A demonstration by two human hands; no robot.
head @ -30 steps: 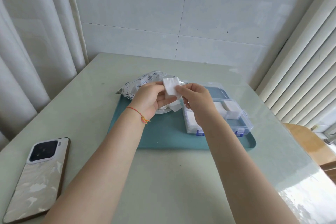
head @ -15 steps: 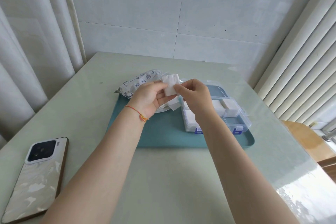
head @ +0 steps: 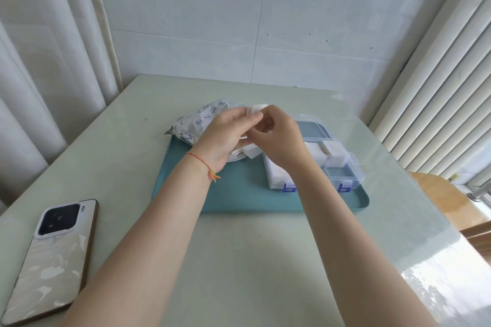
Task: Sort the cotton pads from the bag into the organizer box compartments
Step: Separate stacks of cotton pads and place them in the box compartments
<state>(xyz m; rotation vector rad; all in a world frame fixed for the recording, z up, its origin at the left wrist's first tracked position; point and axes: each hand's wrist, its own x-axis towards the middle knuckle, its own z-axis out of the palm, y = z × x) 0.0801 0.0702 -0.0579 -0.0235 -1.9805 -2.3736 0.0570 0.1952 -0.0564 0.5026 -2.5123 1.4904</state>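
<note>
Hands meet above the teal plastic tray (head: 239, 196) on the pale green surface (head: 252, 260). Both the left hand (head: 225, 133) and the right hand (head: 279, 135) pinch a white square cotton pad (head: 256, 109) with curled fingers, holding it just over the patterned plastic bag (head: 199, 122). Right of them sits the clear plastic organizer box (head: 342, 172), with white pads in several compartments. A marble-patterned phone (head: 50, 260) lies near left.

Soft daylight, table (head: 438, 281) glare, wide-angle bowing
</note>
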